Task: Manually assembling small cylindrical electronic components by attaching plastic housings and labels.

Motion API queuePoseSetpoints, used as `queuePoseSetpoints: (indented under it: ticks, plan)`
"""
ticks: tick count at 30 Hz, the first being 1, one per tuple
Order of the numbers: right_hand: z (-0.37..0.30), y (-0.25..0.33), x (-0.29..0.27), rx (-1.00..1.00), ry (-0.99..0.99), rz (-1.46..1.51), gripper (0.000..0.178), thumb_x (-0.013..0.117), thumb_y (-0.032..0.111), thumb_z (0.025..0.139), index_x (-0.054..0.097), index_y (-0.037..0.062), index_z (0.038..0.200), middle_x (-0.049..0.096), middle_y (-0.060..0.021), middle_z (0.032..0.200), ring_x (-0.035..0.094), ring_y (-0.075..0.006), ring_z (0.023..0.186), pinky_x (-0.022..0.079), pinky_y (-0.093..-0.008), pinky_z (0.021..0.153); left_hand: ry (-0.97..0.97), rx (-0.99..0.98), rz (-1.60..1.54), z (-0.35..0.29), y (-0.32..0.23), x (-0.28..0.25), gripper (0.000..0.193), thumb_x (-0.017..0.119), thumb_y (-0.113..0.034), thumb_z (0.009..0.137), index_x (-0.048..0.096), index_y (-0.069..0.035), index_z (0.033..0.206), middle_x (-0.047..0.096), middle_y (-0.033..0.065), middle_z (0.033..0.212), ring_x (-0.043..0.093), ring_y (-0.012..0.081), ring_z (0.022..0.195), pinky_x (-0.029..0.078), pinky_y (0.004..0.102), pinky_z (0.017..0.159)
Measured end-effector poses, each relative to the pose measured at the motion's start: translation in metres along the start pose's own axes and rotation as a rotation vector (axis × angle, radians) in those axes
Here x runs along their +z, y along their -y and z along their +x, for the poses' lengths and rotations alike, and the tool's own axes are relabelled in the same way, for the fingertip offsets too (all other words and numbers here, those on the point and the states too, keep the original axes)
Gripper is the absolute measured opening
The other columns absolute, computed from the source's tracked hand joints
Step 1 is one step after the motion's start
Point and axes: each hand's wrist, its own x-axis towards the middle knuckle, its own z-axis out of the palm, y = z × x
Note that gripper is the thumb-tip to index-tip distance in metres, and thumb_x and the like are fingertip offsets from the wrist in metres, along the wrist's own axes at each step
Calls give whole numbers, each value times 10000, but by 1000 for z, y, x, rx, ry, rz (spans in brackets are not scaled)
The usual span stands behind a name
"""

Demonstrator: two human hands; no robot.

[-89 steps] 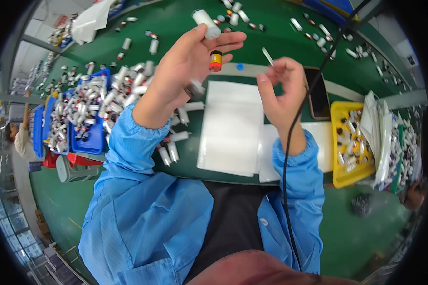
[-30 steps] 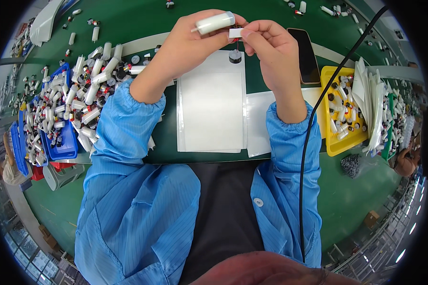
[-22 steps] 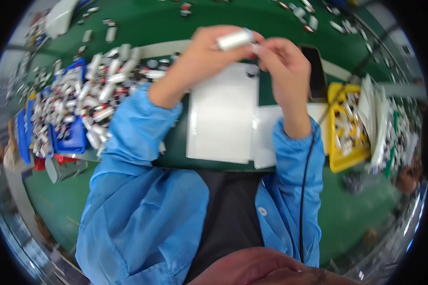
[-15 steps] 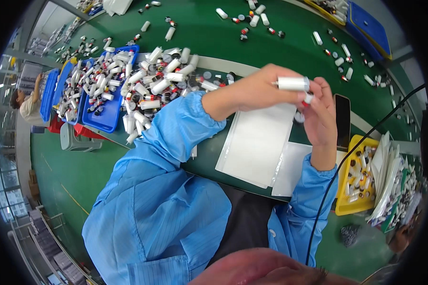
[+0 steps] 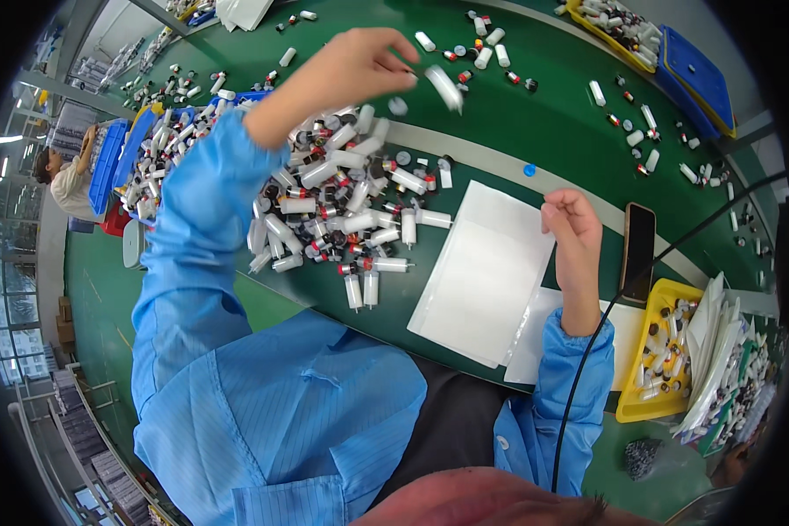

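Note:
My left hand (image 5: 359,66) is raised over the far side of the pile, its fingers apart. Just right of its fingertips is a motion-blurred white plastic cylinder (image 5: 445,89), which looks separate from the hand. A small clear disc (image 5: 398,106) lies or hangs below them. My right hand (image 5: 574,230) is over the right edge of a stack of white sheets (image 5: 482,272), fingers curled in toward the thumb; what they hold, if anything, is hidden. Beyond it is a small blue cap (image 5: 529,170). The heap of white cylinders (image 5: 346,158) is mixed with red and black small parts.
A dark phone (image 5: 638,250) lies right of my right hand, with a black cable (image 5: 605,316) crossing in front. The yellow tray (image 5: 662,406) holds amber and clear parts. Blue bins (image 5: 107,171) stand at the left near another person (image 5: 68,184). Loose cylinders dot the green table.
My left hand has swung left and away from my right hand; the white cylinder has left its grip. My right hand has lowered. The blue cap now shows beyond the sheets.

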Motion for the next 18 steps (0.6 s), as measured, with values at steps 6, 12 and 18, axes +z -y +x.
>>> queuePoseSetpoints:
  ticks: [6,12,18]
  plan:
    - [-1,-10,-8,-369,-191,-599,96,720,-24,862,633,17,865,581,-8,770,486,-64,650,378,-219,598,209,-435,-6,93,170,-56,438,661,-223,946,591,-78,1354,745,84,1016,696,140,849,572,312,736]
    - [6,-17,1,-479,-140,-741,116,738,-40,793,648,26,824,591,-43,696,458,-92,524,330,-228,474,-326,-400,423,157,424,-109,605,509,-354,954,443,-164,1525,601,227,1397,573,410,1295,450,483,1069]
    - [6,-11,2,-455,-144,-816,98,729,-24,746,651,28,777,608,-72,676,496,-130,504,355,-251,462,-316,-530,767,204,442,-93,548,503,-488,950,579,-196,1407,620,150,1395,584,375,1284,393,505,1116]
